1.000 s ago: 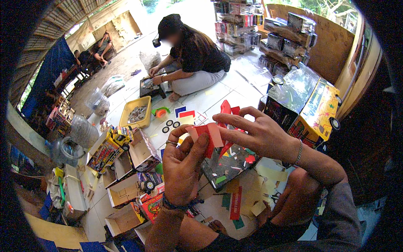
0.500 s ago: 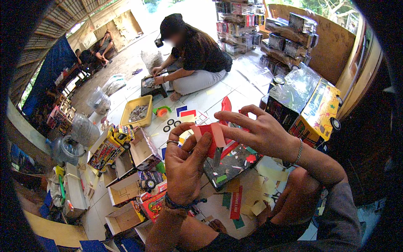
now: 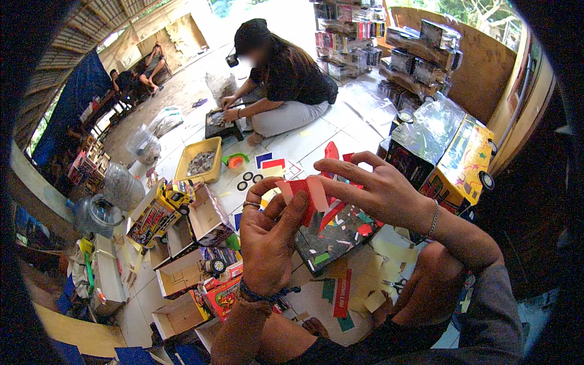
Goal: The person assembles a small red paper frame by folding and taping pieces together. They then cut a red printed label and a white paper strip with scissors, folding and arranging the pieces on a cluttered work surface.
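Between my two hands is a small red sticker-like piece [image 3: 298, 187] with a pale strip [image 3: 317, 194] curling off its right side. My left hand [image 3: 271, 234] pinches the red piece between thumb and fingers. My right hand [image 3: 377, 188] comes in from the right, its fingertips closed at the pale strip; its other fingers are raised and bent. Beneath the hands lies a dark board [image 3: 334, 243] strewn with red, green and white scraps. A pointed red thing [image 3: 331, 151] shows behind my right hand, its lower part hidden.
Open wooden boxes [image 3: 179, 286] and a yellow toy truck [image 3: 159, 210] stand to the left. Ahead are black wheels [image 3: 248, 176], a yellow basin [image 3: 201, 159] and a seated co-worker [image 3: 286, 79]. A larger yellow toy truck [image 3: 465, 161] stands right. Scissors [image 3: 398, 283] lie among paper scraps.
Both hands and the red piece have stayed nearly in place, with only a slight shift to the right. The pale strip is still at my right fingertips.
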The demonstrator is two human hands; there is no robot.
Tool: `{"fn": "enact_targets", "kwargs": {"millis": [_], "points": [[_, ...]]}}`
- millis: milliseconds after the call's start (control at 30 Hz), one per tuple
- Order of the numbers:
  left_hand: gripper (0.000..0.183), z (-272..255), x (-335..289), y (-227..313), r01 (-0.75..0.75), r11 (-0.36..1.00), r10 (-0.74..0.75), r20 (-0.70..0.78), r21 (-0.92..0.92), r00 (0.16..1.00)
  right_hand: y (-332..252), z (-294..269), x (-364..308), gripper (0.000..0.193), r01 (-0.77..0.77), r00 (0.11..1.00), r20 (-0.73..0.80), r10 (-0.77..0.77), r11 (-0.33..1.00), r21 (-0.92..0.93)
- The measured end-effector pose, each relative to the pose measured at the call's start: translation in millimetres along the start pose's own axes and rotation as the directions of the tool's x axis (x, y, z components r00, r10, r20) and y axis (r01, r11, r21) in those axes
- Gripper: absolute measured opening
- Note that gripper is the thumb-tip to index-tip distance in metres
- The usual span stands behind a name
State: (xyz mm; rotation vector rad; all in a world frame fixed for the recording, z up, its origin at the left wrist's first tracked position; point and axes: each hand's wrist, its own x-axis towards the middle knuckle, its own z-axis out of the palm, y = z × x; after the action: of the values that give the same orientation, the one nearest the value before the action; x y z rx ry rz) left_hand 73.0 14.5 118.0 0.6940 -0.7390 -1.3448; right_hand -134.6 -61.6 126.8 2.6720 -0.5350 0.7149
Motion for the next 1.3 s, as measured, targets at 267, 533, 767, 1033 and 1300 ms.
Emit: {"fn": "enact_targets", "kwargs": {"millis": [267,533,767,1033,1300], "points": [[0.046,0,0,0,0.018,1.0,-0.018,-0.003,-0.004,1.0,4,1,-1,0.06,0.016,1.0,0.006,-0.016,1.0,-0.003],[0.042,-2,2,-2,0.033,0.999,-0.033,-0.003,0.018,0.999,6,9,-4,0.065,-0.044,0.999,0.032,0.043,0.999,0.026],[0.039,-1,1,-2,0.029,1.0,-0.029,-0.007,0.005,1.0,8,10,-5,0.064,-0.035,0.999,0.02,0.035,0.999,0.011],[0.036,0,1,1,0.02,0.999,-0.019,-0.033,0.028,0.999,6,9,-5,0.065,-0.04,0.999,0.026,0.038,0.997,0.06],[0.036,-2,3,1,0.025,0.999,-0.025,-0.018,0.022,1.0,4,6,-3,0.067,0.032,0.999,0.005,-0.033,0.999,0.024]]}}
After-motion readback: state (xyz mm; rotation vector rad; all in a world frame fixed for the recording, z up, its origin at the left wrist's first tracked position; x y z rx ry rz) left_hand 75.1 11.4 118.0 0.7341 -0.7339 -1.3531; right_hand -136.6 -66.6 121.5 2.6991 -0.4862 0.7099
